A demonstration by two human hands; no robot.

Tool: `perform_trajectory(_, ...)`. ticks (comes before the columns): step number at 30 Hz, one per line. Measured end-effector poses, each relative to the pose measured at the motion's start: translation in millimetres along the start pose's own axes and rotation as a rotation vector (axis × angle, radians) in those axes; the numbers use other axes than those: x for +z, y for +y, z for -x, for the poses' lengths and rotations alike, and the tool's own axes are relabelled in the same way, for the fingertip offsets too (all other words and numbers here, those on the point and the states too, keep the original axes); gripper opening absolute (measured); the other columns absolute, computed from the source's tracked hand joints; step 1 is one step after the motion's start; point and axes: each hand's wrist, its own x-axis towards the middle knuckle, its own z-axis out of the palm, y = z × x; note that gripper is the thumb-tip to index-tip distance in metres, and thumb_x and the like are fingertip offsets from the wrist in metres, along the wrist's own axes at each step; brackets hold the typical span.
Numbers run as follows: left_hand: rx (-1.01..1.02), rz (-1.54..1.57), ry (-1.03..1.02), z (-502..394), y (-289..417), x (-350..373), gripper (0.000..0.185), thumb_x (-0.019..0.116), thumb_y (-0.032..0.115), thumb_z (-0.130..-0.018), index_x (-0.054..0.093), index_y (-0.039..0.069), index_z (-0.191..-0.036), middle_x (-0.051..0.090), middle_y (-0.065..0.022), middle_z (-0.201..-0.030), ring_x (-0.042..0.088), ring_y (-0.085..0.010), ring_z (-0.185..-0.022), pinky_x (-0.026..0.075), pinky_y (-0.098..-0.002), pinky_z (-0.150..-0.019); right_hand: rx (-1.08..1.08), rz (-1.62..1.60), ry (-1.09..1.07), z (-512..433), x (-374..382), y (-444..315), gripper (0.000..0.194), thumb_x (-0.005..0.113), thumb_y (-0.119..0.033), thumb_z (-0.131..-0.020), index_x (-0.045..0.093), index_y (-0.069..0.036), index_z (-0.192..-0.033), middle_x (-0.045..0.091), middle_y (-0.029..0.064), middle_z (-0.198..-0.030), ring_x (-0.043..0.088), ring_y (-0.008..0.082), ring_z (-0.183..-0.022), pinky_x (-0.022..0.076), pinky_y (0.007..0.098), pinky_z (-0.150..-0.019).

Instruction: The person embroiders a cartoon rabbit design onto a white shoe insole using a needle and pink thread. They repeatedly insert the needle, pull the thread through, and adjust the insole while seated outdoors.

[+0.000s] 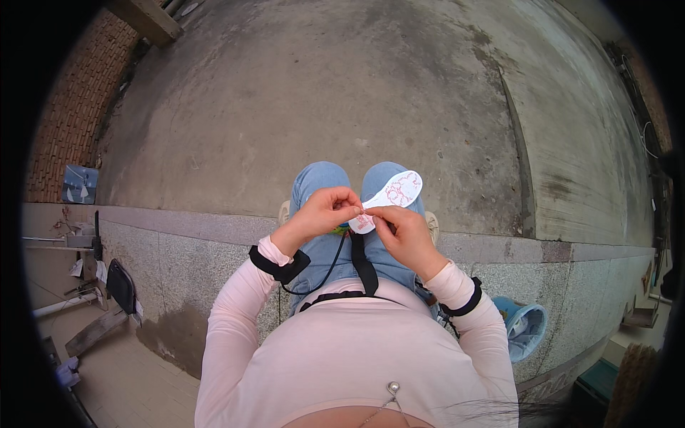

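A white shoe insole (402,191) with a red printed pattern lies across my knees, its wide toe end up to the right. The heel end lies under my fingertips. My left hand (327,211) has its thumb and index finger pinched together above the heel. From the other side my right hand (405,235) meets it, index finger and thumb close to the left fingertips. Anything fine between the fingers is too small to make out. A green and yellow item (340,230) shows partly below my left hand, mostly hidden.
A blue bucket (527,331) with a liner stands on the speckled stone step (535,289) to my right. Ahead spreads a concrete yard (278,107). At the left are a dark chair-like object (121,286), a wooden plank (96,333) and a brick-paved strip (80,115).
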Motion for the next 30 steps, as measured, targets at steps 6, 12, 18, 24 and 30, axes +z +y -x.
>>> perform_trajectory(6,-0.012,-0.039,-0.042,-0.7,1.2,-1.7,0.010,0.061,0.007,-0.094,0.062,0.001,-0.101,0.066,0.0004,-0.091,0.061,-0.0041,-0.083,0.049,-0.0199,-0.073,0.010,0.000,0.004,0.1,-1.4,-2.8,0.017,0.062,-0.009,-0.089,0.072,-0.004,-0.102,0.072,0.0142,-0.089,0.068,0.0282,-0.072,0.0521,0.0353,-0.062)
perform_trajectory(12,-0.007,-0.032,-0.035,-1.0,0.9,-1.7,0.010,0.062,0.008,-0.094,0.062,0.001,-0.100,0.066,-0.0001,-0.092,0.062,-0.0046,-0.085,0.049,-0.0206,-0.075,0.037,-0.012,-0.002,-0.5,-2.5,-5.0,0.017,0.061,-0.008,-0.089,0.071,-0.003,-0.102,0.071,0.0148,-0.089,0.068,0.0283,-0.071,0.0519,0.0352,-0.062)
perform_trajectory(18,-0.024,-0.042,-0.035,-1.0,0.5,-2.7,0.010,0.062,0.008,-0.094,0.062,0.001,-0.100,0.066,0.0000,-0.092,0.061,-0.0045,-0.084,0.049,-0.0206,-0.074,0.037,-0.014,0.002,-0.8,-2.0,-5.5,0.017,0.061,-0.008,-0.089,0.071,-0.004,-0.102,0.071,0.0147,-0.088,0.068,0.0281,-0.070,0.0516,0.0352,-0.061)
perform_trajectory(24,-0.013,-0.038,-0.040,-1.3,0.5,-2.4,0.010,0.062,0.009,-0.094,0.062,0.001,-0.100,0.066,0.0007,-0.090,0.061,-0.0037,-0.082,0.049,-0.0201,-0.073,0.020,-0.001,0.004,-1.1,-1.3,-3.8,0.018,0.061,-0.008,-0.089,0.072,-0.004,-0.102,0.071,0.0145,-0.088,0.068,0.0285,-0.070,0.0516,0.0357,-0.061)
perform_trajectory(30,-0.016,-0.048,-0.031,-0.9,2.3,-1.6,0.009,0.062,0.008,-0.094,0.063,0.001,-0.100,0.066,0.0013,-0.089,0.060,-0.0033,-0.082,0.049,-0.0198,-0.072,0.015,0.005,0.009,-0.8,-1.5,-4.2,0.018,0.061,-0.008,-0.088,0.071,-0.004,-0.102,0.071,0.0146,-0.089,0.068,0.0289,-0.072,0.0522,0.0358,-0.063)
